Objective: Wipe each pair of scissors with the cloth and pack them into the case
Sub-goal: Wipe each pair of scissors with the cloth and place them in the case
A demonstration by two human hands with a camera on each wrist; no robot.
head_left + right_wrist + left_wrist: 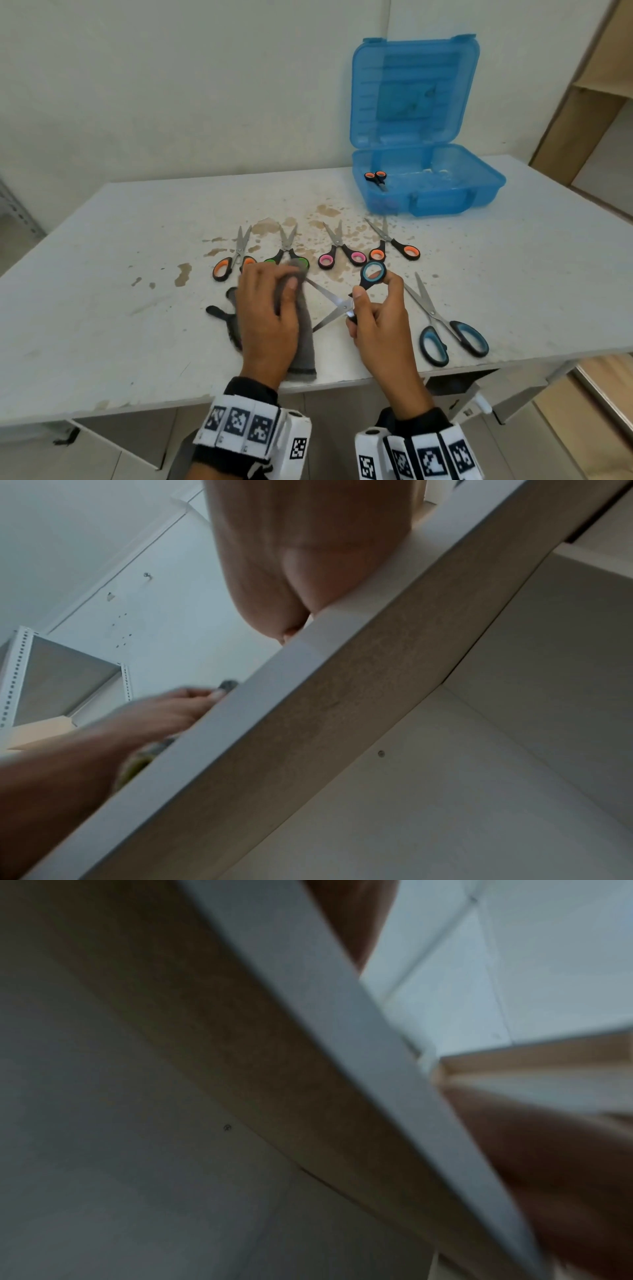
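Note:
My right hand [371, 301] holds a pair of blue-handled scissors [337, 305] by the handles, blades spread wide and pointing left. My left hand [274, 301] grips a grey cloth [301, 342] around the tip of the upper blade. The cloth hangs down to the table's front edge. Several other scissors lie in a row behind: orange [233, 257], green [287, 250], pink [340, 251], orange [394, 245]. A larger blue pair [442, 322] lies to the right. The open blue case [428, 178] at the back right holds one orange pair [376, 179]. Both wrist views show mainly the table's underside.
The white table [120, 274] carries brown stains around the row of scissors. A dark scrap [219, 313] lies left of my left hand. A wooden shelf unit [596, 85] stands at the far right. A metal rack [51, 680] shows in the right wrist view.

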